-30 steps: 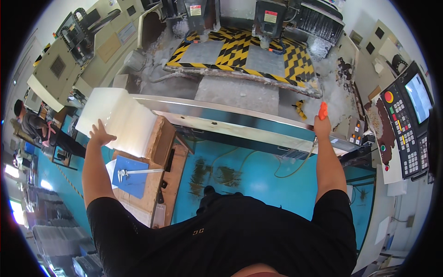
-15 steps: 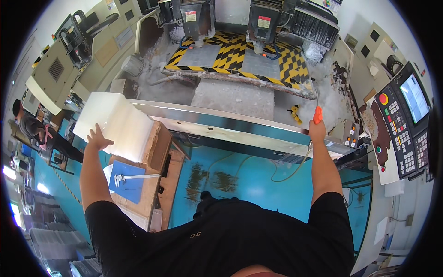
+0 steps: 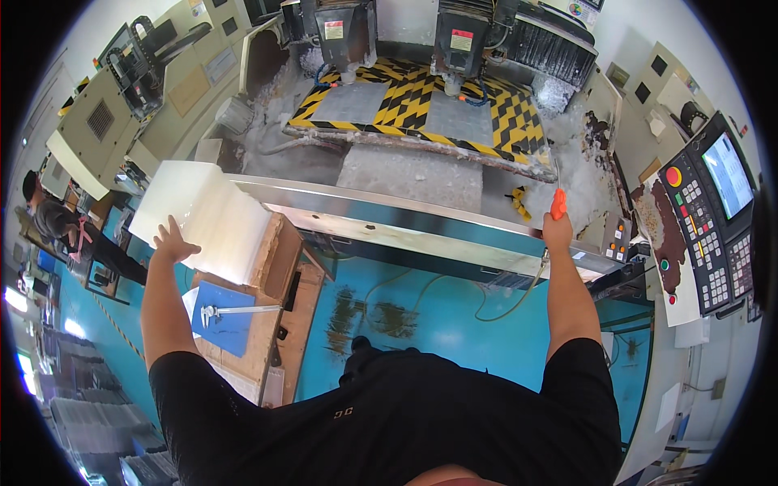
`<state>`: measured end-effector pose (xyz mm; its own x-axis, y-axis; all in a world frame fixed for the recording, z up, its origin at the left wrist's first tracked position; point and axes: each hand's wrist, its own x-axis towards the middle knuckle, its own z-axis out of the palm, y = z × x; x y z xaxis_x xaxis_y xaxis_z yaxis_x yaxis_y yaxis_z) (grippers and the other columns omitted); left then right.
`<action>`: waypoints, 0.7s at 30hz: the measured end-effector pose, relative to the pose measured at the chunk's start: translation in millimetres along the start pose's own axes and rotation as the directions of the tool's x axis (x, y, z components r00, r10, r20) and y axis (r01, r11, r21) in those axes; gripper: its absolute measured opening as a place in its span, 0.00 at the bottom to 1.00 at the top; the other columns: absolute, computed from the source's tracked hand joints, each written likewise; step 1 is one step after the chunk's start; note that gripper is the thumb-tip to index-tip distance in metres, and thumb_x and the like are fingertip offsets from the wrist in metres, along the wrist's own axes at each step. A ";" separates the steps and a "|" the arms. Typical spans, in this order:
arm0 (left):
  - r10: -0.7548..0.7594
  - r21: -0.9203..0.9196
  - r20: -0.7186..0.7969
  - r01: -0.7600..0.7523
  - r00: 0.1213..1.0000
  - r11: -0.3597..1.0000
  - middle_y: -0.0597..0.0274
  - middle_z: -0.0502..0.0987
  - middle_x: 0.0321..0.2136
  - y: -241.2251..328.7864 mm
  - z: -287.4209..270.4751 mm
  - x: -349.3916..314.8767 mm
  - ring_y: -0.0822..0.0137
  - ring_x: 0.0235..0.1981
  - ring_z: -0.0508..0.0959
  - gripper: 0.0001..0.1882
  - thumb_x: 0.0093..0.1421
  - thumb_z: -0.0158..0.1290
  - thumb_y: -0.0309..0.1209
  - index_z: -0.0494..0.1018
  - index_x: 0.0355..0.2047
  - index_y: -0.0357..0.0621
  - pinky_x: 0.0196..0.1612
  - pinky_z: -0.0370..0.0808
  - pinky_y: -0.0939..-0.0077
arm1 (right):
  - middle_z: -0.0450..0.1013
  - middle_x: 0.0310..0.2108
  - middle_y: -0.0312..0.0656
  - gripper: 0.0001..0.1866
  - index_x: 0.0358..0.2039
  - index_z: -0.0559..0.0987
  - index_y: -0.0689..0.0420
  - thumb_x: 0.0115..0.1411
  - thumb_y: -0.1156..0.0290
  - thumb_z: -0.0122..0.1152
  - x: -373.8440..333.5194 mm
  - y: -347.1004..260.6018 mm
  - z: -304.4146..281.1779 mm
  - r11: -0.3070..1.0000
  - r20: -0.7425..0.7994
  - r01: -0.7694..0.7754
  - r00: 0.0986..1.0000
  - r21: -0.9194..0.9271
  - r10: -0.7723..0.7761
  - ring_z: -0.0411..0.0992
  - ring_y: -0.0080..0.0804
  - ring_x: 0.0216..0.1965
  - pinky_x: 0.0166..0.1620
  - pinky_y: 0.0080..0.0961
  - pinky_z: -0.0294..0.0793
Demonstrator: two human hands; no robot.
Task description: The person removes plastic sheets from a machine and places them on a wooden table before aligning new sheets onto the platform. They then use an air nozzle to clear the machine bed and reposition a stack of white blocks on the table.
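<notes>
My left hand (image 3: 173, 243) rests with fingers spread on a tall stack of white translucent sheets (image 3: 219, 215), which stands in a brown cardboard box at the left. At the right, my right hand (image 3: 557, 233) is wrapped round an orange air blow gun (image 3: 558, 202). Its thin metal nozzle points away toward the machine bed, and a yellowish hose (image 3: 531, 290) hangs below my fist. Beyond lies the machine table (image 3: 348, 101), edged with black-and-yellow striped tape. White shavings (image 3: 567, 146) are heaped round it.
A caliper (image 3: 239, 309) lies on a blue board (image 3: 223, 332) on the wooden cart. Two spindle heads (image 3: 344, 36) hang over the table. A metal front rail (image 3: 365, 202) runs before me. A control panel (image 3: 709, 215) stands right. Another person (image 3: 65, 227) is far left.
</notes>
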<state>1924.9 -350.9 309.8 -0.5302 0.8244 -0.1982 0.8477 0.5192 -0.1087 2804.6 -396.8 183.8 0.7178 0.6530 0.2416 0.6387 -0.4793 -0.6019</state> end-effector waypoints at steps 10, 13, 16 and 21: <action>-0.008 0.014 0.013 0.008 1.000 1.000 0.33 0.33 0.70 4.6 -5.5 -3.8 0.28 0.69 0.35 0.69 0.43 0.69 0.46 0.28 0.72 0.51 0.70 0.42 0.46 | 0.77 0.33 0.59 0.20 0.38 0.77 0.62 0.53 0.59 0.55 3.8 4.6 1.5 0.999 -0.007 -0.003 1.000 0.037 0.004 0.76 0.59 0.38 0.43 0.49 0.73; -0.008 0.030 0.006 0.008 1.000 1.000 0.33 0.33 0.70 -0.6 -3.2 -2.5 0.29 0.70 0.35 0.69 0.43 0.69 0.46 0.28 0.72 0.52 0.70 0.42 0.46 | 0.77 0.33 0.59 0.20 0.39 0.77 0.62 0.53 0.59 0.55 3.9 2.7 3.8 1.000 -0.003 0.011 1.000 0.012 -0.011 0.76 0.59 0.37 0.43 0.49 0.74; -0.010 0.023 0.012 0.010 1.000 1.000 0.33 0.33 0.70 2.7 -3.7 -3.0 0.28 0.69 0.36 0.69 0.44 0.69 0.46 0.28 0.72 0.52 0.70 0.42 0.46 | 0.77 0.33 0.59 0.20 0.39 0.77 0.62 0.53 0.59 0.55 1.9 2.9 3.9 0.999 -0.037 0.035 0.999 0.002 -0.035 0.77 0.59 0.37 0.43 0.49 0.74; -0.005 0.022 0.007 0.004 1.000 1.000 0.33 0.33 0.70 1.2 -2.4 -2.0 0.28 0.69 0.36 0.69 0.44 0.69 0.46 0.28 0.72 0.52 0.70 0.43 0.45 | 0.77 0.33 0.58 0.19 0.39 0.77 0.62 0.53 0.59 0.56 1.5 4.2 4.7 1.000 -0.025 0.027 0.999 0.013 -0.027 0.77 0.58 0.37 0.43 0.48 0.74</action>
<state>1927.0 -351.4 312.3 -0.5340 0.8203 -0.2047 0.8455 0.5177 -0.1311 2807.1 -395.1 178.1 0.7073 0.6507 0.2765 0.6542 -0.4542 -0.6047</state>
